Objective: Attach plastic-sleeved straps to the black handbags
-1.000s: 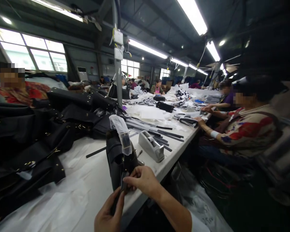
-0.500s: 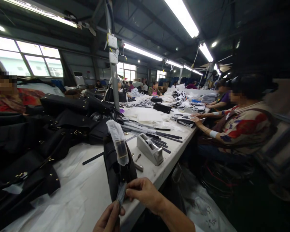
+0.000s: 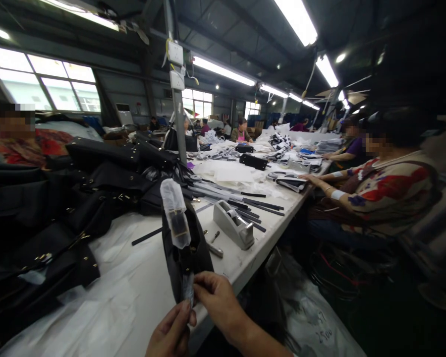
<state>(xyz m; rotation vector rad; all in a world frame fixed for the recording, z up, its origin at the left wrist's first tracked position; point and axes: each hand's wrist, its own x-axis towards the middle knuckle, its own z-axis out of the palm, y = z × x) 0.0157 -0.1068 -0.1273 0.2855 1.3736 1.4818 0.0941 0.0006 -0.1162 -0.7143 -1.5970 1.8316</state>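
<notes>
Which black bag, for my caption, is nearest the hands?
The bag just left of the tape dispenser: left hand and right hand are at it; other bags lie farther off.

I'm sitting at a long white-topped worktable (image 3: 154,260). Close to my edge of it is an upright black bag (image 3: 200,253); just right of that I have a slim silvery metal tool (image 3: 215,250) and a grey tape dispenser (image 3: 233,225). Long flat dark strips (image 3: 271,205) lie beyond. To my left spread crumpled translucent plastic sheets (image 3: 96,317) and heaped black bags with gold-coloured studs (image 3: 107,181).
</notes>
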